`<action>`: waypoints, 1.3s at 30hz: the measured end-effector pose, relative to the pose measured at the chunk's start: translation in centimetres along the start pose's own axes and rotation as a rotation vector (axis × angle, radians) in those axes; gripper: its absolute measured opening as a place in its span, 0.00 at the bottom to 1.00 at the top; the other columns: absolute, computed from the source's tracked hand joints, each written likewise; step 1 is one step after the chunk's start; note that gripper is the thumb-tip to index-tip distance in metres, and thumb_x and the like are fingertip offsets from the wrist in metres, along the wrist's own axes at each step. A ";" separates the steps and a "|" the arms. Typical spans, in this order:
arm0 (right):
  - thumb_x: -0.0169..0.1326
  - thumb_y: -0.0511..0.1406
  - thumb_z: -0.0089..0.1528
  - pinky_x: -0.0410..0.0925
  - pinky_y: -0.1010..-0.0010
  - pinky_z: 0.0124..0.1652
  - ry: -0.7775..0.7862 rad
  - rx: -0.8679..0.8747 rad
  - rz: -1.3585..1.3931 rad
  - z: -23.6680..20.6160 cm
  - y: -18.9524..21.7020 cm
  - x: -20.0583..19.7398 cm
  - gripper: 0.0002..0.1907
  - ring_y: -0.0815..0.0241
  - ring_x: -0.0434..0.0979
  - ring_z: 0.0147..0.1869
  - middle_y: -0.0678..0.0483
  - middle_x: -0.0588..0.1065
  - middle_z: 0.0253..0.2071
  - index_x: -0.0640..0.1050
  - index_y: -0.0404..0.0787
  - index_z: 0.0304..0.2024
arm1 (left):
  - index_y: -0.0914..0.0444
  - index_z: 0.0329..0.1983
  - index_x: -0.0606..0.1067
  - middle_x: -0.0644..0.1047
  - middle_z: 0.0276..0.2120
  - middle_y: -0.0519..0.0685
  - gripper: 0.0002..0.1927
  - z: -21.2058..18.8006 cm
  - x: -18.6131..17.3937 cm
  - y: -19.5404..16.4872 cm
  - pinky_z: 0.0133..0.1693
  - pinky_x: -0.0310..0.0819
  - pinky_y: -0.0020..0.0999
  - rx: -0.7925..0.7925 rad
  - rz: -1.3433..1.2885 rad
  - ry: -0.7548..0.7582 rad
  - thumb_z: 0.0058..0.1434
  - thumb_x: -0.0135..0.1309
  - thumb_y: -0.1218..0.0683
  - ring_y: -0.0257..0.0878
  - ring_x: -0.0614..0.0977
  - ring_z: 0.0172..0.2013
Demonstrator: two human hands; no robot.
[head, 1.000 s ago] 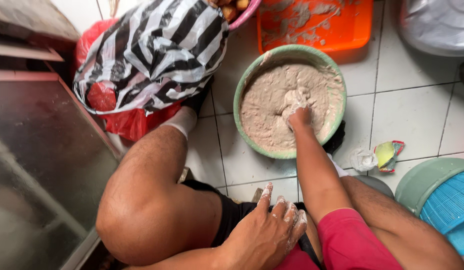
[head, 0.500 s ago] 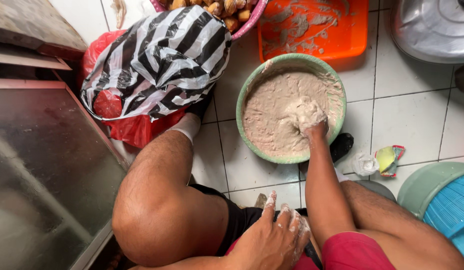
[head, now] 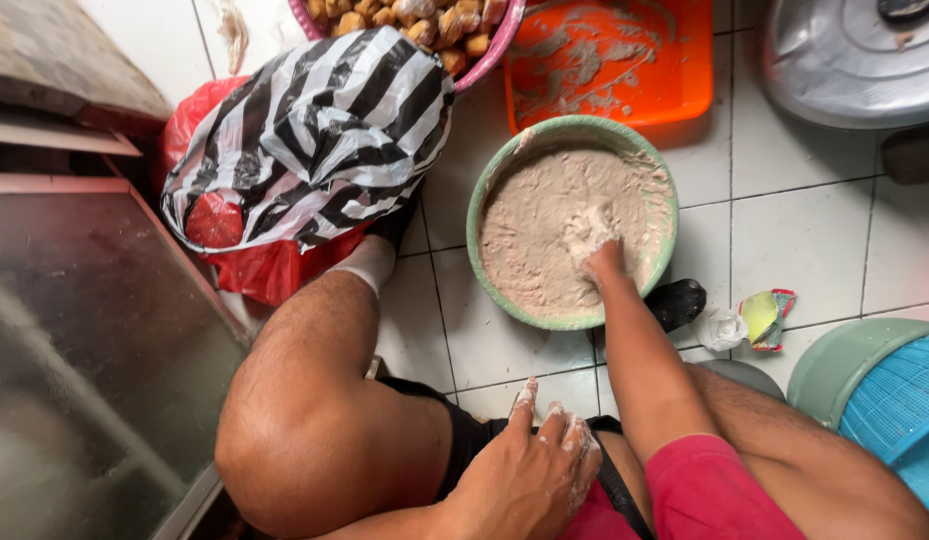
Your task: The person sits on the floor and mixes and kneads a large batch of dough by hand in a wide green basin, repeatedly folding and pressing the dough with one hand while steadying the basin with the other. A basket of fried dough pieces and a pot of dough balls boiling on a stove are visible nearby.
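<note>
My right hand [head: 597, 250] is deep in the dough.

The green bowl [head: 505, 180] sits on the floor [head: 795, 220] between my knees, close enough to reach. My right grip is sunk in the pale dough [head: 545, 230]; I cannot tell how it is curled. My left hand [head: 530, 475], floury and flat, holds nothing and rests on my lap to steady me.

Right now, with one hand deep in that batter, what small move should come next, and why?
Probably sweep the right hand toward the bowl wall. The batter looks rough and a smear sits at the rim. The left hand rests on the lap, floury, so the bowl stands unheld.
</note>
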State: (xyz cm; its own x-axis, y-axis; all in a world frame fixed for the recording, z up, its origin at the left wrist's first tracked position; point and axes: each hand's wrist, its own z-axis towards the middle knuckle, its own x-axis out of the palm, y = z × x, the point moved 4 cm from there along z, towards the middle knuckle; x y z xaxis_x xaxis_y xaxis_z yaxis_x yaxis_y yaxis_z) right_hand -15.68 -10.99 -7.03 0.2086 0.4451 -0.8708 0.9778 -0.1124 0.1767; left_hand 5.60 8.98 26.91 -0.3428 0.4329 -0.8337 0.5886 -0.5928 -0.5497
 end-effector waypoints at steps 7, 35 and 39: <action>0.60 0.39 0.52 0.73 0.56 0.42 -0.029 -0.092 0.156 -1.9 0.3 -1.0 0.17 0.43 0.81 0.42 0.37 0.80 0.41 0.84 0.34 0.39 | 0.63 0.53 0.80 0.78 0.53 0.59 0.20 -0.2 0.1 -0.6 0.62 0.59 0.70 0.041 -0.054 0.022 0.70 0.41 0.49 0.56 0.77 0.57; 0.62 0.40 0.53 0.73 0.55 0.42 -0.085 0.085 0.086 -1.1 -0.9 -0.2 0.18 0.42 0.81 0.41 0.37 0.80 0.40 0.84 0.33 0.39 | 0.65 0.52 0.77 0.76 0.53 0.59 0.18 -1.4 1.7 0.7 0.66 0.52 0.70 -0.018 0.017 0.207 0.69 0.44 0.51 0.54 0.73 0.60; 0.63 0.40 0.53 0.73 0.55 0.43 -0.119 -0.001 0.207 -0.6 -1.9 -1.0 0.18 0.42 0.81 0.41 0.37 0.80 0.40 0.84 0.32 0.40 | 0.65 0.55 0.77 0.75 0.58 0.61 0.20 -1.2 0.8 0.9 0.65 0.52 0.67 -0.045 0.103 0.121 0.68 0.42 0.50 0.55 0.73 0.61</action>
State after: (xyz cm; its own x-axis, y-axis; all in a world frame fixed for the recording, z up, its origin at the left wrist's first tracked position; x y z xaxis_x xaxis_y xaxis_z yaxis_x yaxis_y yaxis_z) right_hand -17.73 -10.74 -6.23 0.4010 0.3052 -0.8638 0.9145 -0.1894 0.3576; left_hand 6.73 9.61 25.79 -0.1898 0.4516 -0.8718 0.6490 -0.6086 -0.4566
